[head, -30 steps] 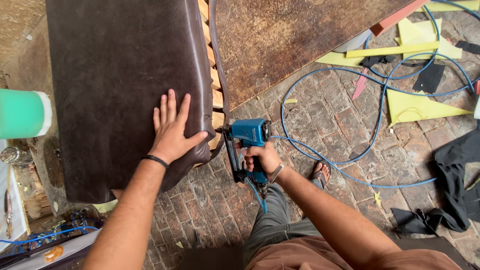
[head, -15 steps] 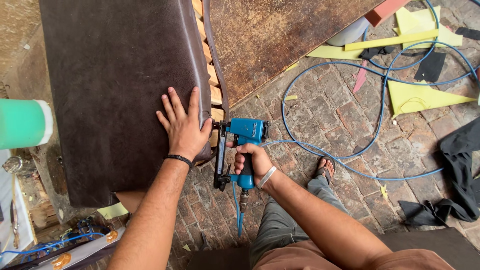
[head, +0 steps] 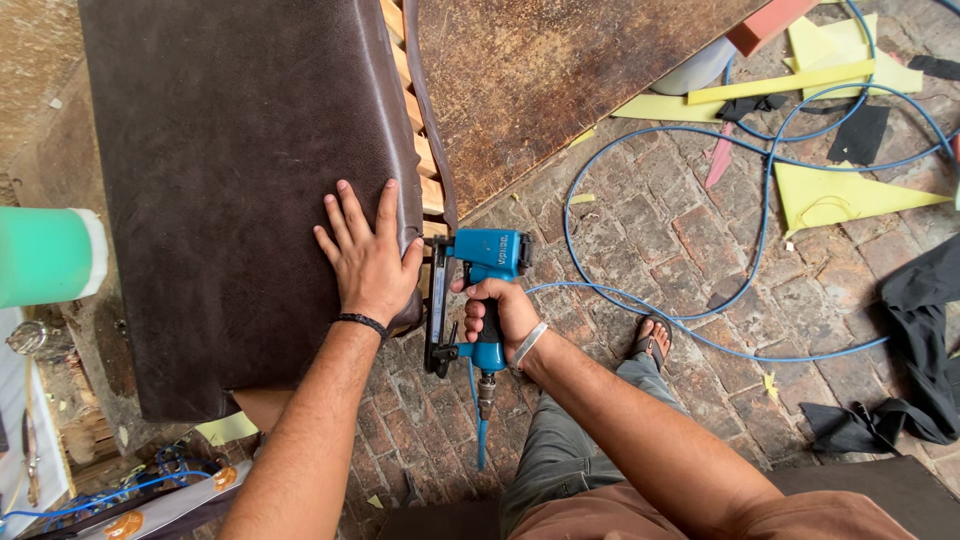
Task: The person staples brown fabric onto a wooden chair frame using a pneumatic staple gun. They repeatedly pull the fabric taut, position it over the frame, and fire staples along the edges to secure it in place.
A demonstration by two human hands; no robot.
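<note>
Left hand (head: 368, 258) lies flat, fingers spread, pressing the brown cover (head: 250, 190) near the bench's right edge. Looks soft and slick, so palm pressure suits it. Right hand (head: 500, 312) is wrapped around the blue stapler (head: 478, 290), nose at the wooden slats (head: 415, 150).

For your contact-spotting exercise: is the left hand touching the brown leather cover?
Touching. The head view shows the left hand lying flat, fingers spread, directly on the brown leather cover, with no gap visible under the palm.
</note>
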